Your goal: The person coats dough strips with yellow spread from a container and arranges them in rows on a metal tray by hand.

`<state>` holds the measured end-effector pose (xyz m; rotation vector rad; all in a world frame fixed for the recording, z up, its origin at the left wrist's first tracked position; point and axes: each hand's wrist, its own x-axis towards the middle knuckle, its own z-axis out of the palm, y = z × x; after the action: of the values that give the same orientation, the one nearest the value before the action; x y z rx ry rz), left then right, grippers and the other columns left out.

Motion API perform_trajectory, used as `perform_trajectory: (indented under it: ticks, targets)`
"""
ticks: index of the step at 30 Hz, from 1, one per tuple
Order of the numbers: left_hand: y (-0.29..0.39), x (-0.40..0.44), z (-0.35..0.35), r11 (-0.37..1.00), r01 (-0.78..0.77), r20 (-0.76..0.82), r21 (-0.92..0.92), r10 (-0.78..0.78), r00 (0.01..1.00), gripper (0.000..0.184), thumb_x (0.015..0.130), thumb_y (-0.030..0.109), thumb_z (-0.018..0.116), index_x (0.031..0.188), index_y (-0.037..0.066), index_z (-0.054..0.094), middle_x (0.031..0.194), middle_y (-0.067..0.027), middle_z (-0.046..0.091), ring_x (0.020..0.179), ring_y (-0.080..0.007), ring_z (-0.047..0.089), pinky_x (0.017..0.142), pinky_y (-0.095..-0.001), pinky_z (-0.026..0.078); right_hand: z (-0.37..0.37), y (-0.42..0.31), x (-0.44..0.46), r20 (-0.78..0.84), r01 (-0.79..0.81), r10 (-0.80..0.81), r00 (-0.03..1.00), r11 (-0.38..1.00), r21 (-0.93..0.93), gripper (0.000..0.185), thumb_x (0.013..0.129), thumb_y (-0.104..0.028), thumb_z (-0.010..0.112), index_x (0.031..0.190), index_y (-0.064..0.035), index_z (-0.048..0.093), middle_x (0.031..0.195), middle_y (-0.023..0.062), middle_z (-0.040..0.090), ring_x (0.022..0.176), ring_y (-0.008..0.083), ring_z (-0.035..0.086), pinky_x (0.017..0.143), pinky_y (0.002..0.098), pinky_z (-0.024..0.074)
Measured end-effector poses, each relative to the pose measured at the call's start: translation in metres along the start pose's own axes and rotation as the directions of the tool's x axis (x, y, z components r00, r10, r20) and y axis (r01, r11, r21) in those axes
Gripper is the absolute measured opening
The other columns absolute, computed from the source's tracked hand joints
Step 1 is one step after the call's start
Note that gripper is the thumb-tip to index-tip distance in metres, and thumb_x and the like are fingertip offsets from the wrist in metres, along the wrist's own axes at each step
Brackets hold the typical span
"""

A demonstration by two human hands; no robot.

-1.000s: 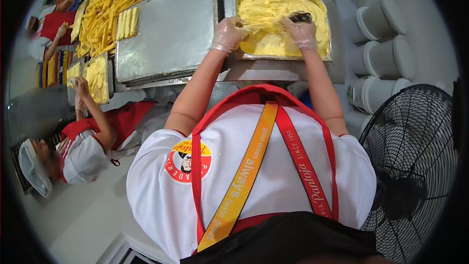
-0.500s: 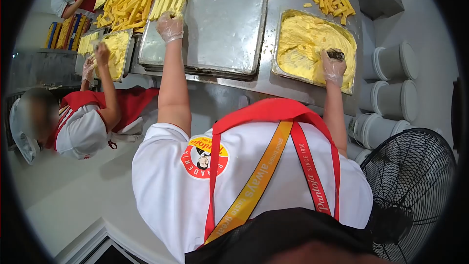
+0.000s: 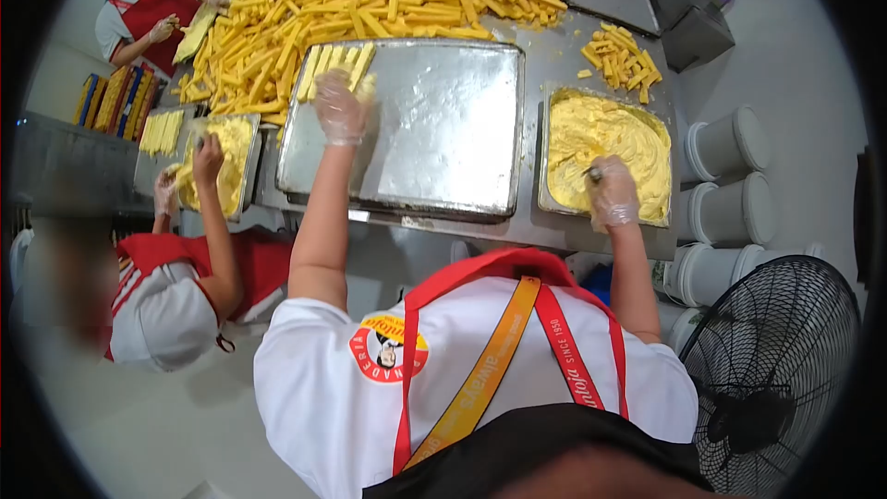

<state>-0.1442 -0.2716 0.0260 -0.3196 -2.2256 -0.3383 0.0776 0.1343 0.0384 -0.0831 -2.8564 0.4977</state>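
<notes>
The clear-gloved left grip [image 3: 342, 108], its opening and hold hidden, is nearer the pale-yellow bar-shaped pieces [image 3: 334, 58] just beyond it, long axes pointing away, on the flat silver metal tray [image 3: 443, 120], while the clear-gloved right grip [image 3: 613, 192] is curled closed round a dark-ended tool [image 3: 594, 174].

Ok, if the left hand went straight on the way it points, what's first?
Left hand would likely meet the row of pale yellow sticks on the metal tray first; height is unclear, so it might pass above them.
</notes>
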Motion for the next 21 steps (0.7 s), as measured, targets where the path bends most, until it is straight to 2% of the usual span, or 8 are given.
perform_trajectory:
  ticks: [3,6,7,8,11,14,16,21]
  targets:
    - [0.022,-0.005,0.013,0.889,0.057,0.169,-0.454,0.024,0.985,0.043,0.072,0.029,0.079,0.096,0.005,0.054,0.084,-0.0124,0.059,0.071,-0.0290,0.057,0.064,-0.0380,0.048,0.018,0.000,-0.002,0.338,0.067,-0.060,0.939,0.998,-0.007,0.019,0.069,-0.001,0.065,0.087,-0.0032,0.061,0.086,0.0181,0.061,0.081,0.0342,0.061,0.070,0.0393,0.0492]
    - [0.039,-0.018,0.018,0.815,0.328,0.485,-0.479,-0.066,0.872,0.035,0.073,0.022,0.079,0.090,0.005,0.053,0.074,-0.0106,0.057,0.062,-0.0285,0.055,0.058,-0.0381,0.047,0.013,0.004,0.016,0.607,-0.004,-0.025,0.795,0.999,0.046,0.023,0.068,0.002,0.062,0.091,-0.0031,0.062,0.087,0.0183,0.063,0.082,0.0338,0.062,0.071,0.0383,0.0496]
    - [0.039,-0.020,0.020,0.807,0.335,0.467,-0.487,-0.084,0.880,0.034,0.073,0.022,0.078,0.088,0.005,0.053,0.072,-0.0105,0.057,0.061,-0.0288,0.055,0.058,-0.0384,0.047,0.010,0.007,0.025,0.679,-0.055,-0.004,0.734,0.996,0.065,0.023,0.069,0.003,0.060,0.092,-0.0031,0.062,0.087,0.0184,0.063,0.083,0.0340,0.063,0.072,0.0382,0.0499]
    - [0.038,-0.022,0.021,0.801,0.343,0.454,-0.491,-0.101,0.885,0.033,0.073,0.022,0.078,0.086,0.005,0.053,0.070,-0.0103,0.057,0.060,-0.0290,0.054,0.057,-0.0387,0.046,0.009,0.017,0.032,0.694,-0.011,-0.120,0.710,0.983,0.181,0.030,0.071,-0.002,0.065,0.101,-0.0042,0.064,0.092,0.0164,0.066,0.086,0.0293,0.065,0.075,0.0347,0.0513]
    - [0.032,-0.030,0.031,0.798,0.297,0.371,-0.525,-0.100,0.923,0.030,0.074,0.020,0.076,0.082,0.006,0.052,0.069,-0.0121,0.055,0.060,-0.0307,0.054,0.056,-0.0393,0.045,-0.028,-0.008,0.072,0.800,-0.103,-0.087,0.594,0.978,0.183,0.039,0.072,-0.012,0.072,0.109,-0.0041,0.063,0.100,0.0143,0.068,0.093,0.0265,0.065,0.081,0.0316,0.0521]
    - [0.033,-0.032,0.030,0.814,0.235,0.297,-0.531,-0.081,0.951,0.028,0.075,0.018,0.076,0.082,0.006,0.052,0.068,-0.0122,0.055,0.060,-0.0308,0.054,0.056,-0.0393,0.045,-0.040,-0.020,0.134,0.774,0.039,-0.151,0.615,0.986,0.162,0.063,0.077,-0.042,0.072,0.121,-0.0007,0.056,0.111,0.0175,0.065,0.101,0.0287,0.063,0.092,0.0347,0.0495]
    - [0.033,-0.034,0.030,0.833,0.219,0.289,-0.509,-0.075,0.955,0.026,0.076,0.017,0.076,0.081,0.006,0.053,0.069,-0.0114,0.056,0.060,-0.0290,0.055,0.056,-0.0379,0.044,-0.043,-0.040,0.177,0.662,0.109,-0.101,0.743,0.994,0.030,0.072,0.076,-0.047,0.072,0.126,0.0006,0.052,0.115,0.0196,0.063,0.107,0.0290,0.061,0.094,0.0364,0.0489]
    - [0.038,-0.032,0.031,0.859,0.209,0.290,-0.468,-0.074,0.954,0.024,0.077,0.016,0.075,0.082,0.006,0.054,0.069,-0.0109,0.056,0.060,-0.0282,0.055,0.055,-0.0369,0.045,0.001,-0.044,0.313,0.424,0.410,-0.374,0.825,0.912,0.005,0.096,0.075,-0.069,0.059,0.135,0.0032,0.040,0.138,0.0224,0.043,0.129,0.0341,0.041,0.110,0.0400,0.0318]
